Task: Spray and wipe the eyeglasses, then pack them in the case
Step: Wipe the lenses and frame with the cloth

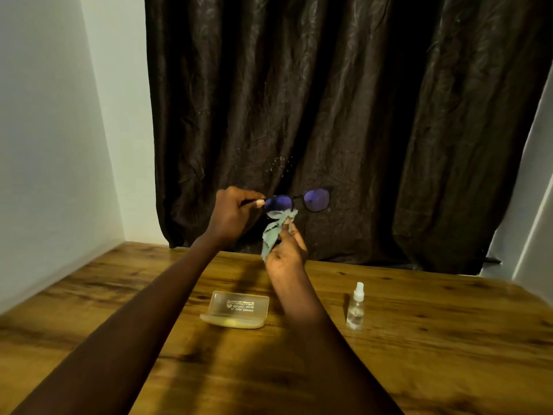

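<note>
An open case [235,313] lies nearest on the table [419,354]. Above it, the right hand [284,257] pinches a cloth [273,235] against the eyeglasses' [299,202] left lens. The left hand [232,212] pinches their left end, frame running left to right.

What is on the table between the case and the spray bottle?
In the head view, nothing rests on the table between the case and the spray bottle. Only the right forearm passes across that gap, reaching up to the glasses.

wooden table [419,369] | dark curtain [344,100] behind | white walls [54,130]
</note>
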